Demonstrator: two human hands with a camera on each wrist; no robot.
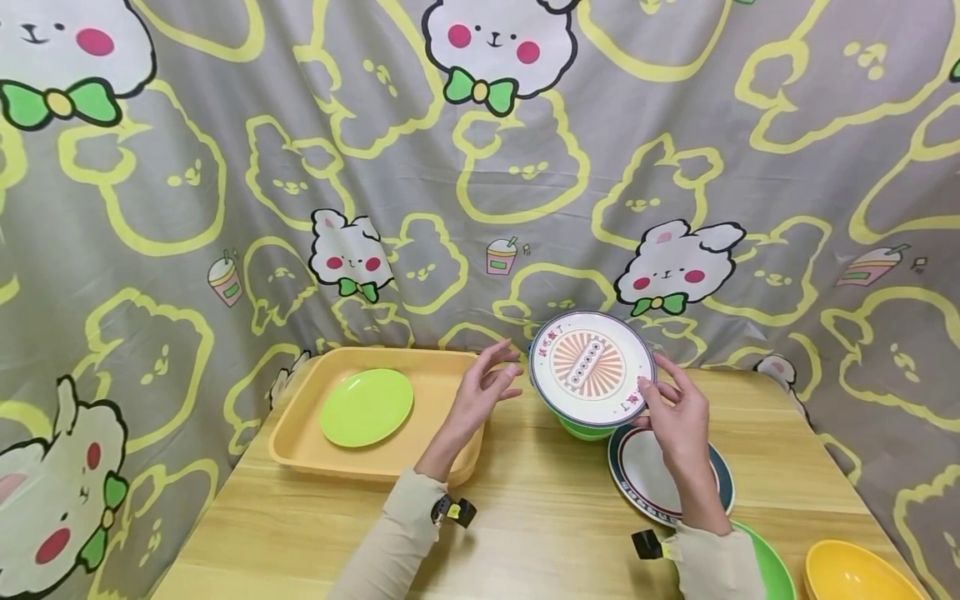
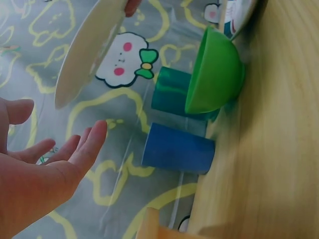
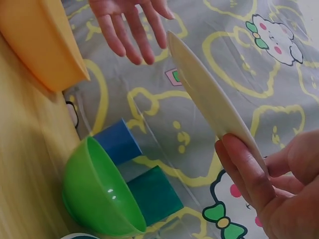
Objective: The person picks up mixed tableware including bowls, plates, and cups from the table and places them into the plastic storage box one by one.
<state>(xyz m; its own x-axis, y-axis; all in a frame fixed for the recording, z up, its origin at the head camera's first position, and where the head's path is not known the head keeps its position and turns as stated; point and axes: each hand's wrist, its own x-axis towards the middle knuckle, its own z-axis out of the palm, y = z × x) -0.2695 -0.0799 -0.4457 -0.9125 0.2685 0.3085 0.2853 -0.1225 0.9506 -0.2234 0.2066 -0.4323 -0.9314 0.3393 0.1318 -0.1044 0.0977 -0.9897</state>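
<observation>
In the head view my right hand pinches the right edge of a white plate with a blue rim and a printed sunburst. The plate is held up, tilted, above a green bowl. My left hand is just left of the plate, fingers spread and relaxed, with a gap between. The left wrist view shows the green bowl on the table beside a teal cup and a blue cup. The held plate hides both cups almost wholly in the head view.
An orange tray with a lime-green plate in it stands at the left. A dark-rimmed plate lies under my right forearm. A green dish and a yellow bowl sit at the front right. A patterned curtain hangs behind the table.
</observation>
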